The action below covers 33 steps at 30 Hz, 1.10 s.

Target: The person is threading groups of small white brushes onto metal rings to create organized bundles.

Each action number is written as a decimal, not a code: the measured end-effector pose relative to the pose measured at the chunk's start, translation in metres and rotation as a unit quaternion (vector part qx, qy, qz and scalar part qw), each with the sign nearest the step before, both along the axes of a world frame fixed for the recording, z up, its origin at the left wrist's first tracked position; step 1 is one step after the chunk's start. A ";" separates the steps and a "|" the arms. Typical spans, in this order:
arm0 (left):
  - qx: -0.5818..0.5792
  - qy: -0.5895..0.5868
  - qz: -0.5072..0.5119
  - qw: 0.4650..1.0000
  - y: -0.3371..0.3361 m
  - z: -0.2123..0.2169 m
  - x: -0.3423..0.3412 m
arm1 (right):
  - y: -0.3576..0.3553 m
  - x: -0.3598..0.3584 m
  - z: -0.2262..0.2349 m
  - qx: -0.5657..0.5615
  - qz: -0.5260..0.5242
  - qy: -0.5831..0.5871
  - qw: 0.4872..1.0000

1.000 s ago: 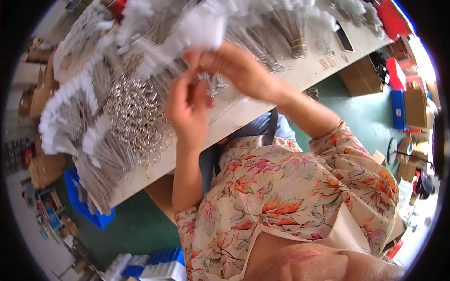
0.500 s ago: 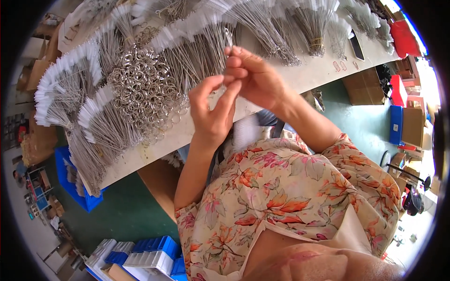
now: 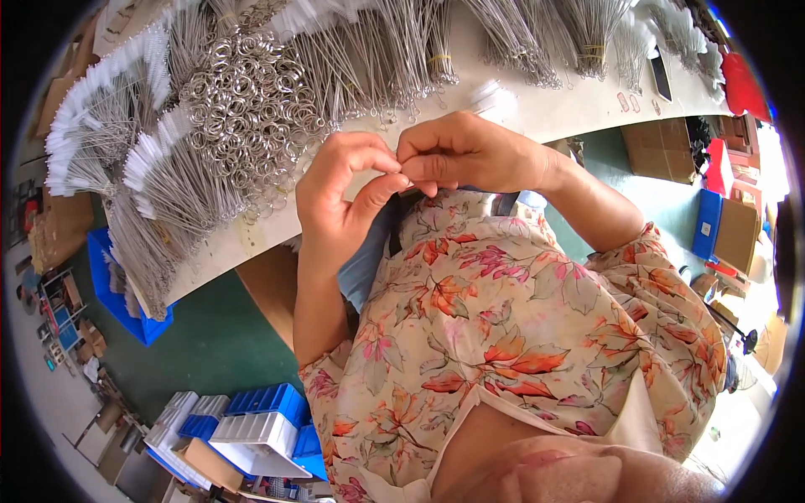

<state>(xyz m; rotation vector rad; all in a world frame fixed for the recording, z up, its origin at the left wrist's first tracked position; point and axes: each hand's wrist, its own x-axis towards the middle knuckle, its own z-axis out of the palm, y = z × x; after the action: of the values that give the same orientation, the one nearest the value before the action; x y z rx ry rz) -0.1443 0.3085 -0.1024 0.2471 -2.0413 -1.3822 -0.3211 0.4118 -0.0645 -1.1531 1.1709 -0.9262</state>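
In front of my body, near the table's front edge, my two hands meet at the fingertips. The thumb and index finger of my left hand (image 3: 340, 189) are pinched together; whatever they hold is too small or hidden to make out. My right hand (image 3: 478, 155) is closed, its fingers curled against the left fingertips. Just beyond the right knuckles shows the blurred white head of a thin wire brush (image 3: 495, 99). It appears to be held in the right hand, with its wire hidden behind the fingers. A heap of shiny metal split rings (image 3: 251, 109) lies to the left of my hands.
Bundles of white-bristled wire brushes (image 3: 172, 172) cover much of the pale table (image 3: 251, 243), with more bundles (image 3: 402, 50) along the back. A phone (image 3: 661, 77) lies at the right. Blue bins (image 3: 126, 293) and cardboard boxes (image 3: 658, 152) stand around the table.
Both hands have come down closer to my body, and the right hand has turned and curled. The white brush head has swung from below the hands to beyond the right hand. The view has shifted slightly.
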 end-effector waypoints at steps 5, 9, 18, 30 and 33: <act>-0.213 0.081 0.024 0.973 0.027 0.001 -0.006 | 0.018 -0.014 -0.005 0.074 0.098 -0.003 0.992; -0.121 -0.139 0.189 0.965 0.016 -0.027 0.014 | 0.053 -0.063 -0.028 -0.062 0.048 0.636 0.767; 0.198 -0.059 0.088 0.975 0.010 -0.027 0.014 | 0.018 0.011 -0.035 -0.268 -0.113 0.316 0.903; 0.166 -0.043 -0.020 0.985 -0.005 0.035 0.028 | 0.007 0.024 -0.022 -0.239 -0.083 0.161 0.954; 0.138 -0.041 -0.022 0.989 -0.004 0.036 0.026 | 0.006 0.024 -0.028 -0.259 -0.081 0.105 0.957</act>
<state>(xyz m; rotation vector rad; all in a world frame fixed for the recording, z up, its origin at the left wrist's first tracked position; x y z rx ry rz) -0.1183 0.3042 -0.0668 0.3851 -1.9258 -1.7084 -0.2970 0.4177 -0.0928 -1.6245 1.2423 -1.3114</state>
